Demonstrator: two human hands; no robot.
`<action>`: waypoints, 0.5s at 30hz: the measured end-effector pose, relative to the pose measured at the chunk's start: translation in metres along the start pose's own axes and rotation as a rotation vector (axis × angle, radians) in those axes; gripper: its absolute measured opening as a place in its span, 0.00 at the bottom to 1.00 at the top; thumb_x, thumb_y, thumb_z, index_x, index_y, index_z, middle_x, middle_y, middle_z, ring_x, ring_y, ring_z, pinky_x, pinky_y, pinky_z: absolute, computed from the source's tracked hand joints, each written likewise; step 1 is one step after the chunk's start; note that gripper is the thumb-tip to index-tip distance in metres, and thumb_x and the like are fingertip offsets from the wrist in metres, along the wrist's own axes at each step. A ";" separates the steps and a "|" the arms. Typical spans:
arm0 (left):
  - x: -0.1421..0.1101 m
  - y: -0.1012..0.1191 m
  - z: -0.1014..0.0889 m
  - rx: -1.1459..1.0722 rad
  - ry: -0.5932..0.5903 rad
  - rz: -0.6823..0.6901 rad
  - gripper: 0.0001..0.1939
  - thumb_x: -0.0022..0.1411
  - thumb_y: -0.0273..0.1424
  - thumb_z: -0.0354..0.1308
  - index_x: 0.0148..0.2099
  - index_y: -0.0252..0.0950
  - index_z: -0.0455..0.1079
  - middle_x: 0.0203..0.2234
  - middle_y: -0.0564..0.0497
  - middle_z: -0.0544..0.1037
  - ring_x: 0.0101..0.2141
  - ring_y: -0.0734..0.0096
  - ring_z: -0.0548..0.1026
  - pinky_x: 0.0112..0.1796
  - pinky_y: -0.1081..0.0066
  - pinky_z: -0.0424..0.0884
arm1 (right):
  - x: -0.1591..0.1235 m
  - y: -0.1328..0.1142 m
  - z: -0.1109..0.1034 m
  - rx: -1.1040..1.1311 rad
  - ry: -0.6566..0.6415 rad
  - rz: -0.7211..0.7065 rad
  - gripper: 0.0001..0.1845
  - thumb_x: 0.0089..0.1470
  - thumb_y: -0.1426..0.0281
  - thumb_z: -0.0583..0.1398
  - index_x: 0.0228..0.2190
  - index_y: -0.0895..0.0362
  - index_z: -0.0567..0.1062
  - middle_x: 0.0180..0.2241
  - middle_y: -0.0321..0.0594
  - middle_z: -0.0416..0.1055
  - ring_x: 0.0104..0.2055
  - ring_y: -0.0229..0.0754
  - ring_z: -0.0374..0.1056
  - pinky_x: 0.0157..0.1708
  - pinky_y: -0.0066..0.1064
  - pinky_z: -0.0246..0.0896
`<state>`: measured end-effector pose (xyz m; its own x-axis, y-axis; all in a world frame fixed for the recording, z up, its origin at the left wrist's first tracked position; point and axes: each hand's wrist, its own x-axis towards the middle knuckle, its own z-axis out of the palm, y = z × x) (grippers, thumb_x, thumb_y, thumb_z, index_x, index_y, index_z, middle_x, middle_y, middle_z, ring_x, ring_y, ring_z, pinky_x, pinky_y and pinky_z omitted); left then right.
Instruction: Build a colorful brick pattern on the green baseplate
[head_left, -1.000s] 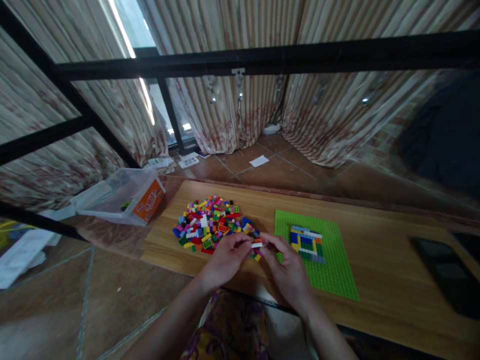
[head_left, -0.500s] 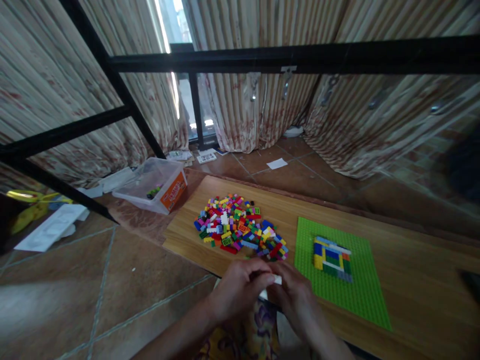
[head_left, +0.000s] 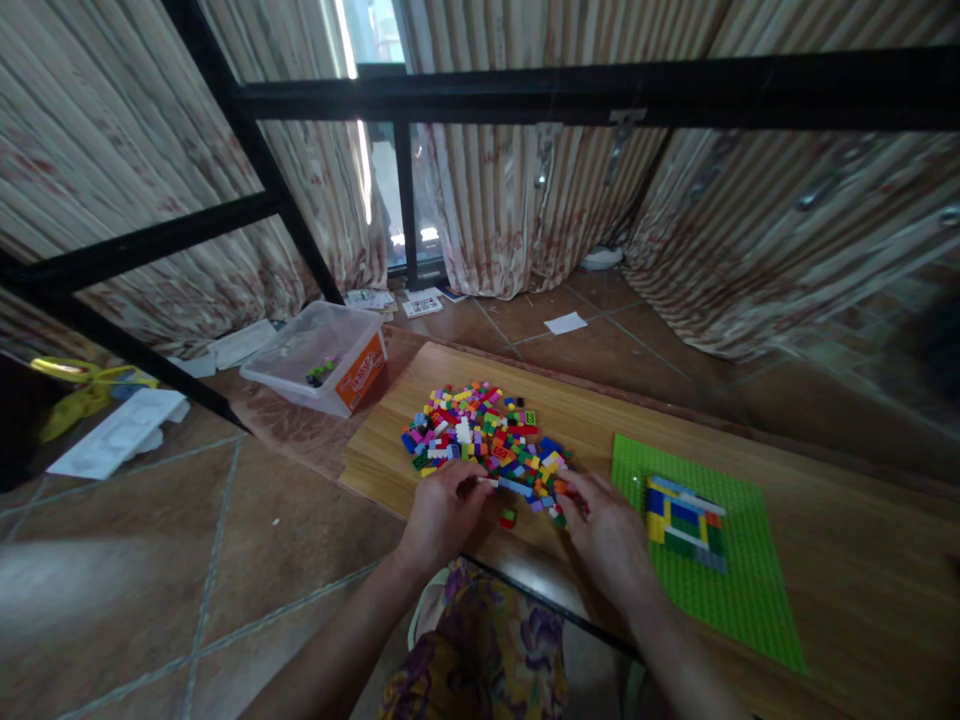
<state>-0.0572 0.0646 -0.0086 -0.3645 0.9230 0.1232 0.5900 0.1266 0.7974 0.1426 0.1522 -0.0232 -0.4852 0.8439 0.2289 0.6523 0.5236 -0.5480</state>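
Pinched in my left hand (head_left: 448, 508) is a small white toy brick (head_left: 487, 481), held at the near edge of a heap of mixed toy bricks (head_left: 480, 435). My right hand (head_left: 606, 522) reaches to the heap's right end, thumb and forefinger apart around some loose bricks; I see nothing lifted in it. Between the hands, a small red and green brick (head_left: 508, 519) lies on the wooden board. To the right, a green baseplate (head_left: 720, 600) carries a low rectangular build (head_left: 686, 523) of blue, yellow, white, green and grey bricks.
A clear plastic box (head_left: 307, 375) with an orange label and a few bricks inside stands beyond the wooden board (head_left: 375, 455). Black metal bars (head_left: 525, 95) cross in front of striped curtains. White packaging (head_left: 112, 435) and papers lie on the tiled floor.
My hands were together near the board's front edge around white pieces. They have parted and moved forward to the heap, the left keeping a white brick. The view has shifted slightly.
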 end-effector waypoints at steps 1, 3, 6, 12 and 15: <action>0.002 0.001 0.001 0.003 0.008 0.007 0.05 0.61 0.29 0.56 0.35 0.37 0.74 0.30 0.52 0.77 0.31 0.71 0.73 0.36 0.73 0.67 | 0.000 0.000 0.001 0.001 0.007 0.007 0.16 0.58 0.68 0.53 0.45 0.55 0.74 0.40 0.44 0.75 0.41 0.46 0.70 0.42 0.38 0.64; 0.007 0.003 0.003 0.007 0.018 0.025 0.05 0.61 0.29 0.56 0.36 0.38 0.74 0.32 0.51 0.77 0.32 0.71 0.74 0.37 0.72 0.68 | -0.002 0.001 0.001 0.004 0.017 0.024 0.17 0.58 0.69 0.53 0.47 0.55 0.74 0.41 0.44 0.74 0.42 0.46 0.70 0.43 0.39 0.64; 0.012 0.005 0.009 0.038 0.024 0.048 0.06 0.62 0.29 0.55 0.38 0.38 0.74 0.35 0.50 0.77 0.35 0.70 0.74 0.38 0.71 0.68 | -0.006 0.004 0.000 0.000 0.042 0.045 0.16 0.58 0.68 0.52 0.45 0.55 0.75 0.41 0.45 0.75 0.43 0.47 0.69 0.44 0.41 0.64; 0.017 0.006 0.026 0.175 0.013 0.074 0.08 0.64 0.30 0.53 0.42 0.39 0.73 0.37 0.50 0.77 0.37 0.69 0.74 0.39 0.71 0.69 | 0.000 0.016 -0.005 -0.012 0.117 0.084 0.16 0.59 0.66 0.51 0.40 0.56 0.77 0.39 0.46 0.75 0.42 0.47 0.69 0.44 0.41 0.63; 0.017 0.008 0.029 0.204 0.003 0.105 0.09 0.64 0.28 0.53 0.44 0.40 0.72 0.39 0.50 0.77 0.40 0.67 0.75 0.42 0.69 0.70 | 0.015 0.022 -0.006 -0.022 0.112 0.070 0.17 0.59 0.66 0.51 0.41 0.56 0.77 0.38 0.46 0.75 0.42 0.47 0.69 0.45 0.41 0.63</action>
<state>-0.0375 0.0920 -0.0177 -0.2955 0.9340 0.2007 0.7580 0.1014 0.6444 0.1528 0.1769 -0.0272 -0.3710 0.8854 0.2801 0.6955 0.4648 -0.5480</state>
